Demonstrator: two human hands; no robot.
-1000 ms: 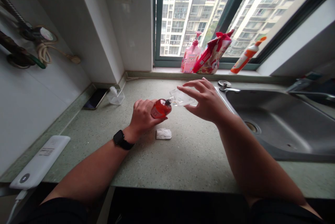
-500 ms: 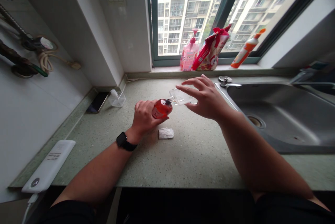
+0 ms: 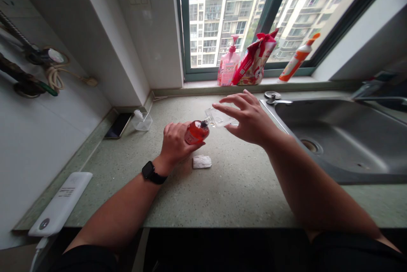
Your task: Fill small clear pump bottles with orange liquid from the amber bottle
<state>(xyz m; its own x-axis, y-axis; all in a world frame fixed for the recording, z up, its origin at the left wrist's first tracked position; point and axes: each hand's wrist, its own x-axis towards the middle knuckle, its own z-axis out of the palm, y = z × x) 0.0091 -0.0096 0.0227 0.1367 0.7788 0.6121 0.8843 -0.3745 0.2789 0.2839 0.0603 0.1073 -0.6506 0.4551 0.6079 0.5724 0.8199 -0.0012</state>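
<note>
My left hand (image 3: pixel 176 142) is wrapped round a red bottle (image 3: pixel 196 132), tilted to the right above the counter. My right hand (image 3: pixel 249 117) holds a clear bottle (image 3: pixel 219 117) between thumb and fingers, tipped so that its neck points left. The two necks meet, or nearly so; any liquid passing between them is too small to make out. Just below the red bottle, a folded white tissue (image 3: pixel 202 162) lies on the counter (image 3: pixel 222 195).
At the left are a phone (image 3: pixel 118 126), a small clear container (image 3: pixel 143 122) with a white pump top, and a white power bank (image 3: pixel 62 202). A steel sink (image 3: pixel 343 136) is at the right. A pink pump bottle (image 3: pixel 228 66), red bag (image 3: pixel 257 60) and orange bottle (image 3: pixel 295 62) stand on the sill.
The camera view has shifted very slightly. Both hands keep their grips, with the two bottles in nearly the same position.
</note>
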